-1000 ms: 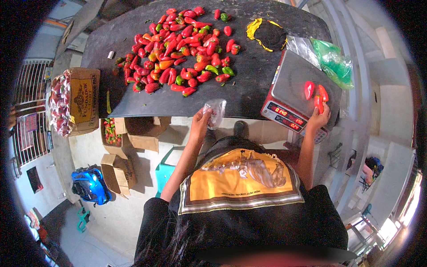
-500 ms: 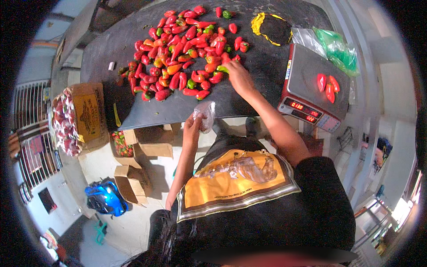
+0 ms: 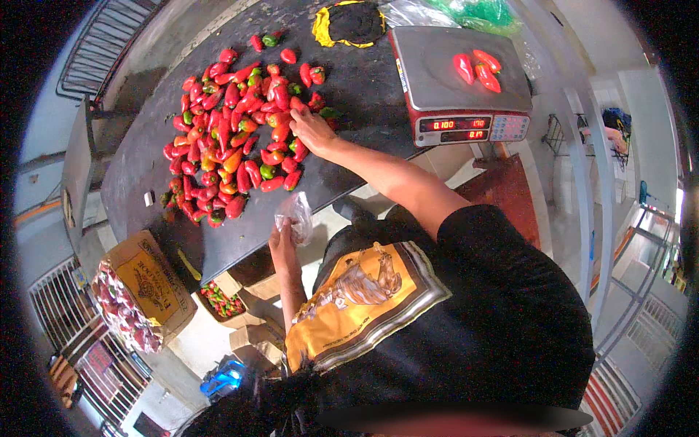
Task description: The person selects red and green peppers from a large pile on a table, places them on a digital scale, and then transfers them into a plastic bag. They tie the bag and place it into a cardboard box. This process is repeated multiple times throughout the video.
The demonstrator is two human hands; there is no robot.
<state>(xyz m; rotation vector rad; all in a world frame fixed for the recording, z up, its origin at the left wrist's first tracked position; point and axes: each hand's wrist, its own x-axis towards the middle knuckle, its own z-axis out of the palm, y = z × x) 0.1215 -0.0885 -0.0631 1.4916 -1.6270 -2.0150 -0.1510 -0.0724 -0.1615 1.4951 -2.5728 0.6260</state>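
Note:
A pile of red peppers (image 3: pixel 231 156), a few of them green or orange, lies spread on the dark table (image 3: pixel 364 98). My right hand (image 3: pixel 313 132) reaches to the pile's right edge, its fingers closed around a red pepper (image 3: pixel 297 105); the fingertips are partly hidden. Near the table's front edge, my left hand (image 3: pixel 282 244) pinches a clear plastic bag (image 3: pixel 298 211), which hangs thin and crumpled. To the right stands a digital scale (image 3: pixel 437 80) with a lit red display. Three red peppers (image 3: pixel 486 77) rest on its plate.
At the back lie a black and yellow cloth-like bundle (image 3: pixel 349 23) and green plastic bags (image 3: pixel 480 10). On the left, below the table, are a cardboard carton (image 3: pixel 149 280) with bagged goods and an open box of small peppers (image 3: pixel 222 302). A blue bag (image 3: pixel 222 380) lies behind.
The view has turned toward the scale. My right hand has shifted from a green pepper to a red one at the pile's edge. The scale's lit digits differ; my left hand keeps the bag.

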